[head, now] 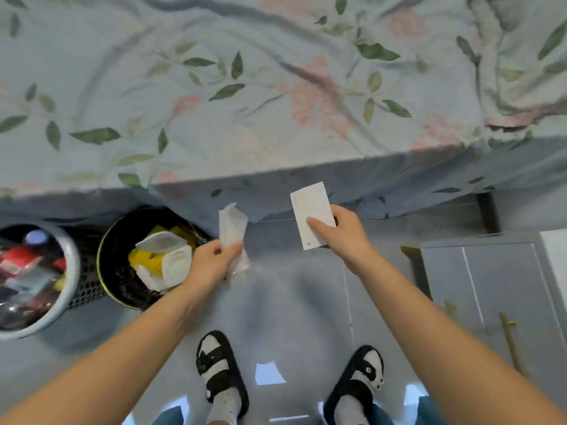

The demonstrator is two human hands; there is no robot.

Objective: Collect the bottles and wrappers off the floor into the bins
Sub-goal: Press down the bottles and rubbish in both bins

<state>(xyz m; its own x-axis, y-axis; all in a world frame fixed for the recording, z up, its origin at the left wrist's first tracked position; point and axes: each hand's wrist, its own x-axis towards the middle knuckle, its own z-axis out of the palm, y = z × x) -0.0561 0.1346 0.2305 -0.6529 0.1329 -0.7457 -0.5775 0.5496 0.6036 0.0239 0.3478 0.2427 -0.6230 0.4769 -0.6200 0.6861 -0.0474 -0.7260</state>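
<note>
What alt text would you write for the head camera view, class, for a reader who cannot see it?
A person's left hand holds a clear wrapper and the right hand a white card, beside a black bin of trash. A pale bin stands further left, a floral bedspread ahead.

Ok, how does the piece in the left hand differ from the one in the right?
The wrapper in the left hand is thin, crumpled and see-through; the card in the right hand is flat, stiff, opaque white and rectangular. The wrapper is pinched near its middle, close to the black bin; the card is held at its lower end, farther from the black bin. Both are pale and held above the floor.
</note>
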